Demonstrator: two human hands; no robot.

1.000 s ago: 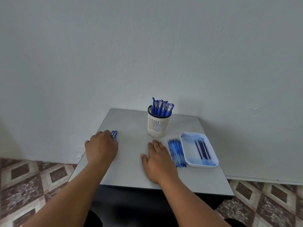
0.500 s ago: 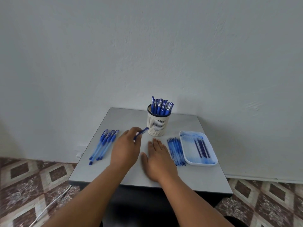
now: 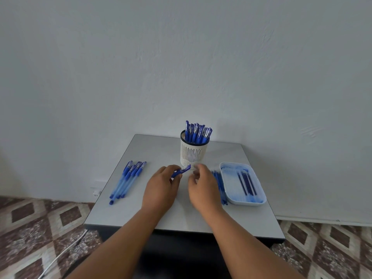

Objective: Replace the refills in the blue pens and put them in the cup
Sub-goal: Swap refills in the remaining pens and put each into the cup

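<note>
well left of the fingers, a bundle of blue pens [image 3: 128, 179] is laid near the left edge of the table [image 3: 161, 218], the caps pointing away. a single pen [image 3: 181, 171] is pinched by the curled fingers of the left hand [image 3: 161, 188], its capped end pointing toward the right hand [image 3: 203, 186], whose fingers are loosely curled and hold nothing, just short of the cap. directly beyond both sets of fingers the cup [image 3: 192, 154] is found, already crowded with pens. just right of the right hand a row of refills [image 3: 219, 184] is partly hidden, and beyond it a tray [image 3: 259, 200] with more refills is set. the cup could probably be knocked if the cap were pulled off sharply, since it is so near. the small parts could roll off. open room is left only on the near strip of table, toward the front edge.
</note>
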